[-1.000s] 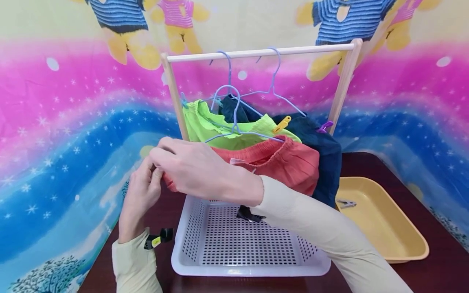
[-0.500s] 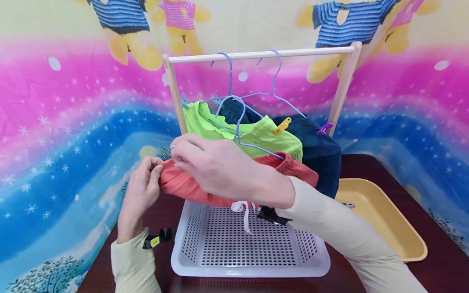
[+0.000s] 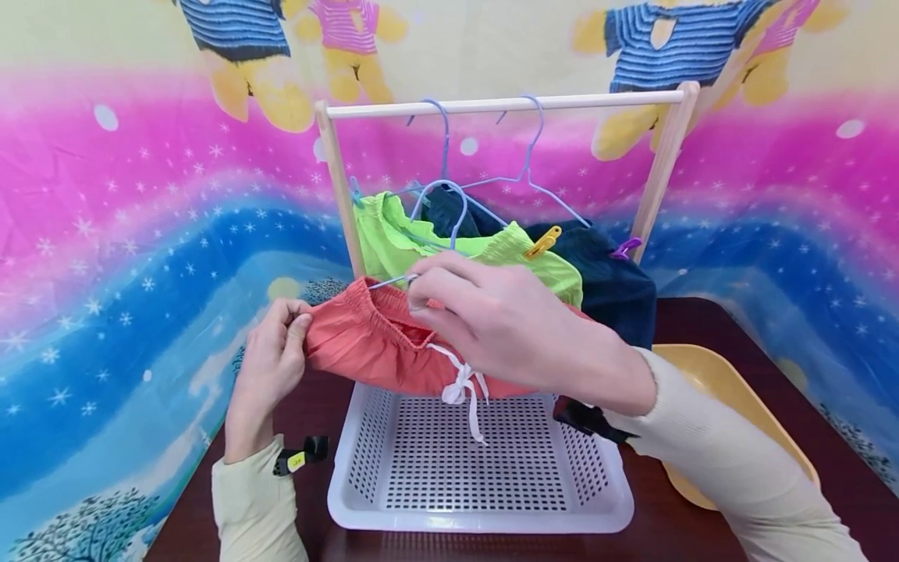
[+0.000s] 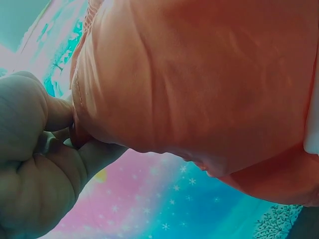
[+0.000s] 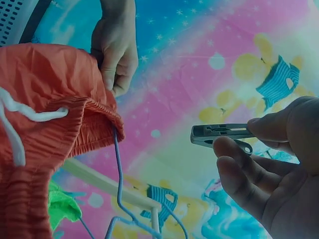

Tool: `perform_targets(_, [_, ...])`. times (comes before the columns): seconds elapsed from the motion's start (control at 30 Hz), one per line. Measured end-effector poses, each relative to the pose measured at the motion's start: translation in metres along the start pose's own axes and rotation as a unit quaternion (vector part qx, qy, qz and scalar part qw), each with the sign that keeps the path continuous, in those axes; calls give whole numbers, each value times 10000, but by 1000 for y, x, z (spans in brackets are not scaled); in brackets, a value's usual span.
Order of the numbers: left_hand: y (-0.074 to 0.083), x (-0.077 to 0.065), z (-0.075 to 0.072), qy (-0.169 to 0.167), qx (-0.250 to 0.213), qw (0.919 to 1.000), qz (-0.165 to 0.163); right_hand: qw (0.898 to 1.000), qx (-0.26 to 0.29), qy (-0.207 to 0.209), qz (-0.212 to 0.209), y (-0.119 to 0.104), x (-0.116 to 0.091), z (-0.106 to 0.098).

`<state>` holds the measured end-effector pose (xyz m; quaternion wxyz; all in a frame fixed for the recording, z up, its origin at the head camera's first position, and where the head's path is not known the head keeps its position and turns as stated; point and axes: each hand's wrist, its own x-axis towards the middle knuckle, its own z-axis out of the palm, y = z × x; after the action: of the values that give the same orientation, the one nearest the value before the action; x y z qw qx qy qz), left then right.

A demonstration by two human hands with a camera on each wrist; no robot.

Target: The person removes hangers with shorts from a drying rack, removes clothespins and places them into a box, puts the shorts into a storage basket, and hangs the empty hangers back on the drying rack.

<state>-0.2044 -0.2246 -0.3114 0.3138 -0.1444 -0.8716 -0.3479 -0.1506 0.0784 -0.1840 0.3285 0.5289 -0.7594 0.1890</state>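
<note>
My left hand (image 3: 270,367) pinches the left edge of the coral-red shorts (image 3: 372,343), thumb on top. White drawstring (image 3: 460,382) is tied in a bow at their waistband. Out of the waistband rises a blue-purple wire hanger (image 5: 119,169); its hook stands apart from the rail. My right hand (image 3: 506,320) is in front of the shorts, hiding part of them and of the hanger. Between its thumb and fingers it holds a grey clothespin (image 5: 222,133), clear of the fabric in the right wrist view. Shorts fabric fills most of the left wrist view.
Behind stands a wooden rack (image 3: 506,103) with lime-green shorts (image 3: 393,234) and a dark blue garment (image 3: 618,281) on hangers. Yellow (image 3: 543,242) and purple clothespins (image 3: 627,248) grip them. Below is a perforated lavender basket (image 3: 477,521); a yellow tray (image 3: 702,367) sits right.
My right hand has moved rightward from the left end of the shorts, uncovering the left waistband. The shorts and hanger have dropped slightly. My left hand keeps its pinch.
</note>
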Motion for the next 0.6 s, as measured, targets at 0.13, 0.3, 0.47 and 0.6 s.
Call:
perform_targets(0.13, [-2,-1,1,27,15,10000,-10,9999,-121,1,41,1,-10,-7])
perform_targets(0.3, [-2,-2,1,-30,8,9999,-114,9998,-111,-7,148,5,-23,-15])
perform_targets(0.47, [-1,0,1,-77,14,9999,-122,9991,-39,-166,380,9,-38,-24])
perform_targets(0.6, [0,0,0,-59,1,9999,-101,9977,56,-255,631,11,-50,-32])
